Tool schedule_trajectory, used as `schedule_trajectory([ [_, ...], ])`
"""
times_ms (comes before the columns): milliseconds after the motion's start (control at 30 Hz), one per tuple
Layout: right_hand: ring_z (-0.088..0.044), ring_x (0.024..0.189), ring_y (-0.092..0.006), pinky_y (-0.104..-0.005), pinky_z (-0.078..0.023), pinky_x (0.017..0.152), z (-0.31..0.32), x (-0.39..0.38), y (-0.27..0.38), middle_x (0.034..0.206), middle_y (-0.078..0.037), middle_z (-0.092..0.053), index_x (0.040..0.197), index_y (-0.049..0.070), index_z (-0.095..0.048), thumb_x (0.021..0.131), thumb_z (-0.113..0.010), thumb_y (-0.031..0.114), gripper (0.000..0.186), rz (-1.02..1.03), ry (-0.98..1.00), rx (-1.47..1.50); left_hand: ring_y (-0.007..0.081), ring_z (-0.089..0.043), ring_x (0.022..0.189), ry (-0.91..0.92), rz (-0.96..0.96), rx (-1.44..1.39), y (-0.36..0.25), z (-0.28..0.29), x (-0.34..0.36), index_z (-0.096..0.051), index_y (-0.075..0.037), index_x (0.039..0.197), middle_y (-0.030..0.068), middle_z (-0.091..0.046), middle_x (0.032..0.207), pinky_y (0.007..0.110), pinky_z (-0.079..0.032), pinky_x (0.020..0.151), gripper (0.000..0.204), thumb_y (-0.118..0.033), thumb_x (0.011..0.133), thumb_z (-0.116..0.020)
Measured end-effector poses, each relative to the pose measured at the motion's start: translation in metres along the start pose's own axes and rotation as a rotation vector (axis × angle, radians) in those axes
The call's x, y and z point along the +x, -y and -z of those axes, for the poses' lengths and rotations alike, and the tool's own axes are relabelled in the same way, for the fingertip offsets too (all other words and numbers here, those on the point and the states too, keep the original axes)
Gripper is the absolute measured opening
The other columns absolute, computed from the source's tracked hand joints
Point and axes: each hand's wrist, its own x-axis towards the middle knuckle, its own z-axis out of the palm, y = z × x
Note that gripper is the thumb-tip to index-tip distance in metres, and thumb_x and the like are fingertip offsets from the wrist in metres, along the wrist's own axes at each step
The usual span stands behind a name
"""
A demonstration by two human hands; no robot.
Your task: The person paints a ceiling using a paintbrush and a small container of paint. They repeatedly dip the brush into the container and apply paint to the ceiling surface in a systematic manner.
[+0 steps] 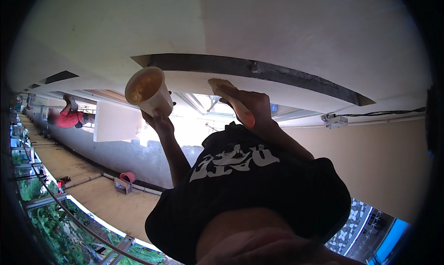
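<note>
My left hand (160, 122) is closed round the lower part of a whitish plastic tub (159, 97). The tub tilts so that its open mouth shows a pale orange-brown inside; whether that is liquid or the tub's coating I cannot tell. In my right hand (255, 104) is a flat paintbrush (241, 111) with pale bristles and a reddish-orange patch near its handle end. Its bristles point up toward a pale painted surface (296, 34), close to a long dark grey strip (259, 69) set into it. From this angle I cannot tell whether they touch.
At the far left another person in a red shirt (69, 119) is beside the wall. A pink bucket (128, 176) and a small cardboard box (123, 185) stand along a pipe at lower left. A junction box (335, 121) with a dark cable is mounted on the right.
</note>
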Motion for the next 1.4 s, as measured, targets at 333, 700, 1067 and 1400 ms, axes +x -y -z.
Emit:
schedule_trajectory([
  [333,-0.075,0.094,-0.0232,-0.0288,-0.066,0.068,0.017,-0.01,0.009,0.103,-0.012,-0.067,0.134,0.001,-0.062,0.092,-0.077,0.01,0.046,-0.677,0.314,0.845,0.0358,-0.066,0.106,0.057,0.042,-0.067,0.013,0.011,0.002,-0.028,0.0,0.152,0.0255,-0.058,0.122,0.043,-0.063,0.074,0.1,-0.064,0.086,-0.068],
  [700,-0.066,0.113,-0.03,-0.037,-0.063,0.072,0.021,-0.01,0.028,0.118,-0.013,-0.063,0.142,0.002,-0.049,0.081,-0.076,0.003,0.067,-0.483,0.473,1.155,0.0436,-0.061,0.119,0.174,0.118,-0.237,0.022,0.026,0.001,-0.018,-0.003,0.159,0.0238,-0.043,0.145,0.054,-0.063,0.084,0.104,-0.046,0.086,-0.079],
  [1067,-0.056,0.062,-0.0115,-0.0264,-0.042,0.054,-0.082,-0.01,-0.017,0.083,-0.009,-0.059,0.12,-0.004,-0.048,0.101,-0.061,0.005,0.024,-0.223,-0.246,0.498,0.0412,-0.061,0.12,0.119,0.131,-0.214,0.022,0.036,-0.005,-0.022,-0.002,0.158,0.0215,-0.045,0.144,0.053,-0.062,0.087,0.105,-0.047,0.083,-0.081],
  [1400,-0.031,0.053,-0.0052,-0.025,-0.026,0.048,-0.138,-0.009,-0.052,0.066,0.004,-0.036,0.091,0.009,-0.045,0.112,-0.044,0.041,0.039,-0.698,-0.103,1.03,0.0347,-0.066,0.113,0.0,0.074,-0.04,0.009,0.039,-0.015,-0.03,0.0,0.153,0.0242,-0.063,0.123,0.047,-0.052,0.102,0.1,-0.063,0.087,-0.071],
])
